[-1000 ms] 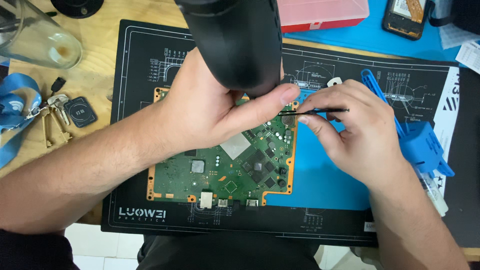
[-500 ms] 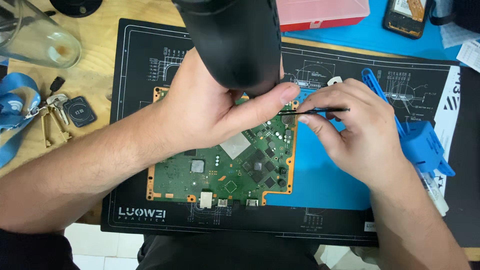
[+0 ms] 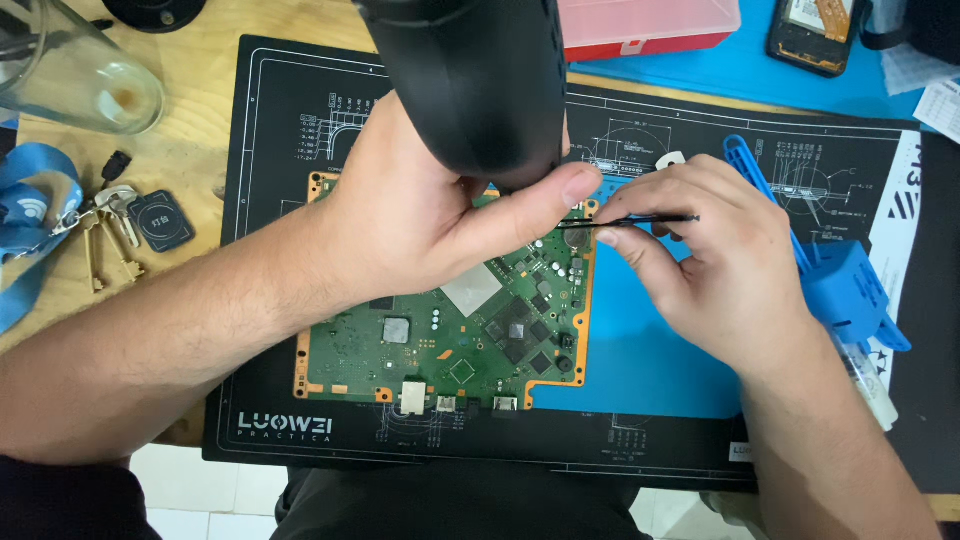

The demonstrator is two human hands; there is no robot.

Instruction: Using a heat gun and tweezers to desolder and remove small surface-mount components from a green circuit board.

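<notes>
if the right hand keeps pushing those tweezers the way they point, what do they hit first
The right hand aims the tweezers leftward. First in line looks like the left thumb, just above the circuit board edge, though depth is hard to judge.

Left hand (image 3: 420, 210) grips black heat gun (image 3: 470, 80) over green circuit board (image 3: 450, 330); right hand (image 3: 720, 270) pinches tweezers (image 3: 640, 221).

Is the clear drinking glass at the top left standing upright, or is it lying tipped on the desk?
Upright: the glass is viewed from above, its round base showing through the rim.
</notes>
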